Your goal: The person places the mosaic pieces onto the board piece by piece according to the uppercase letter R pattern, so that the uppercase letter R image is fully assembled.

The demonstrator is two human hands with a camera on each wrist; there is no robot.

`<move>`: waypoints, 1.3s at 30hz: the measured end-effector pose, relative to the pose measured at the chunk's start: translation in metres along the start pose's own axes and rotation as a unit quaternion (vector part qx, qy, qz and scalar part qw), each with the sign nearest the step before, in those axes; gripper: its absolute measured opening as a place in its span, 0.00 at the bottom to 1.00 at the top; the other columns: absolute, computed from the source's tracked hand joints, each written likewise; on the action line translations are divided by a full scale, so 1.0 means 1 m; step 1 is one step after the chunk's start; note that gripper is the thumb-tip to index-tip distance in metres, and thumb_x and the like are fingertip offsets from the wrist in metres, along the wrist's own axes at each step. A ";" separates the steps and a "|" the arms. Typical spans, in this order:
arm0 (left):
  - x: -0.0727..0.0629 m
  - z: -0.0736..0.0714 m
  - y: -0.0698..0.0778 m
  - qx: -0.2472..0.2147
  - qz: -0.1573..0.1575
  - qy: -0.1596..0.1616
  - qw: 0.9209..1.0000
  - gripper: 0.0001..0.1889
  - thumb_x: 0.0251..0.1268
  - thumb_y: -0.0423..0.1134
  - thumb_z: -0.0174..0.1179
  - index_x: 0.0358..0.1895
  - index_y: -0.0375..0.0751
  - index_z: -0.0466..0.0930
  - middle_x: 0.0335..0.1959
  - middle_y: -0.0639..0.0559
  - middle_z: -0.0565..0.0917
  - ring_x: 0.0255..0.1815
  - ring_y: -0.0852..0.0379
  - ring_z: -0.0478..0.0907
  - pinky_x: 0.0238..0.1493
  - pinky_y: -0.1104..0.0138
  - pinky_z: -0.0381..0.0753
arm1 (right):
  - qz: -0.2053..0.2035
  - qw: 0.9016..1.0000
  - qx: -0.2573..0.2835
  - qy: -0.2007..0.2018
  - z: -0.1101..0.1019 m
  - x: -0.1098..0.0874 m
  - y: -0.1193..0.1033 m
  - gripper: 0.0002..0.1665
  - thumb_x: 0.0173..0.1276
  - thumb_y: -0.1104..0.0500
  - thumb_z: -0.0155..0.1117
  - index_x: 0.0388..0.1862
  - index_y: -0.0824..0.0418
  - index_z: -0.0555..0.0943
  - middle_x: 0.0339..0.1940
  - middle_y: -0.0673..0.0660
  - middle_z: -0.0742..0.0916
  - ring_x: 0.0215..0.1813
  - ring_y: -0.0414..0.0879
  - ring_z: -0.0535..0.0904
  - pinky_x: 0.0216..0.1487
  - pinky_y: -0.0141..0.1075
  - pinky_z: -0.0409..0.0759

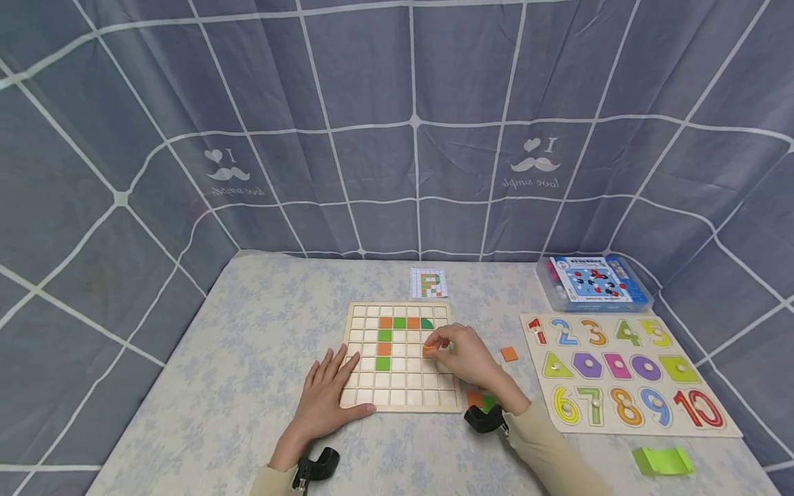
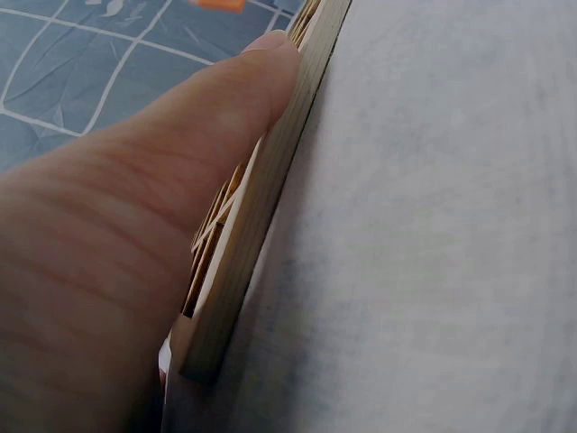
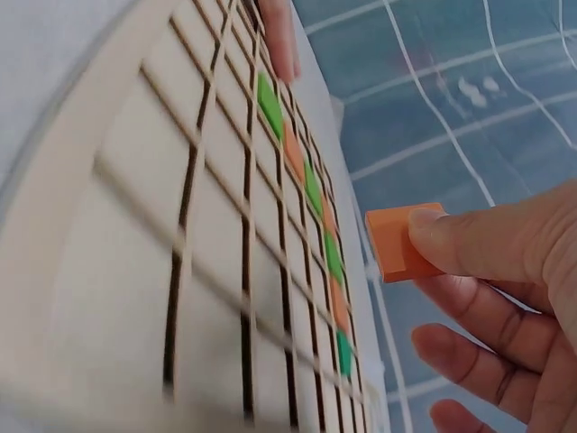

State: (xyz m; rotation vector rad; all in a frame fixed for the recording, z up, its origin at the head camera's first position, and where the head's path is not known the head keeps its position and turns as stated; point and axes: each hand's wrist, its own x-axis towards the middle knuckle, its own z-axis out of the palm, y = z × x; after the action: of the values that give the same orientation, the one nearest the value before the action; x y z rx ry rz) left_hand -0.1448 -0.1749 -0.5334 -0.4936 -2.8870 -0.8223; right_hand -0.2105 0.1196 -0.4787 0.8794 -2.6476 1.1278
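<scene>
A wooden grid board lies on the cloth, with orange and green square tiles in a row near its top and down one column. At the row's right end sits a dark green rounded tile. My right hand is over the board's right side, pinching an orange square tile between thumb and fingers. My left hand rests with spread, straight fingers on the board's left edge; in the left wrist view its thumb lies along the board's side.
A pattern card lies behind the board. To the right are a loose orange tile, several tiles partly under the right wrist, a number-and-shape puzzle board, a plastic box and a green plastic piece.
</scene>
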 end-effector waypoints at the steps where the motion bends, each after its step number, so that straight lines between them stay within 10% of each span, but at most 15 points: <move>1: 0.000 0.000 0.000 0.001 0.000 0.000 1.000 0.51 0.49 0.69 0.62 0.74 0.46 0.57 0.75 0.43 0.50 0.74 0.39 0.41 0.68 0.44 0.39 | -0.004 1.000 0.006 -0.003 0.004 0.002 -0.002 0.04 0.59 0.59 0.72 0.33 0.51 0.84 0.28 0.40 0.81 0.34 0.41 0.75 0.37 0.37 0.73; 20: 0.001 0.002 0.001 0.004 0.008 0.006 1.000 0.51 0.49 0.69 0.61 0.74 0.46 0.57 0.75 0.43 0.50 0.74 0.38 0.41 0.67 0.43 0.39 | 0.016 0.994 0.079 -0.073 0.057 0.018 -0.033 0.04 0.57 0.59 0.74 0.27 0.52 0.85 0.24 0.40 0.80 0.26 0.34 0.75 0.31 0.30 0.75; 39: -0.001 0.000 0.000 0.011 0.006 0.007 1.000 0.51 0.50 0.69 0.61 0.74 0.47 0.57 0.75 0.43 0.50 0.74 0.38 0.42 0.67 0.43 0.40 | 0.007 0.996 0.019 -0.081 0.070 0.021 -0.036 0.04 0.58 0.57 0.73 0.26 0.52 0.86 0.19 0.37 0.80 0.22 0.30 0.72 0.28 0.27 0.72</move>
State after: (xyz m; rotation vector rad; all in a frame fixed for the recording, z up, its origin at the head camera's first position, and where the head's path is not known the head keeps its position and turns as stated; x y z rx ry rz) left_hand -0.1440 -0.1753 -0.5337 -0.5008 -2.8740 -0.7893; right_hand -0.2005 0.0414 -0.4989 1.0007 -2.7743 1.1599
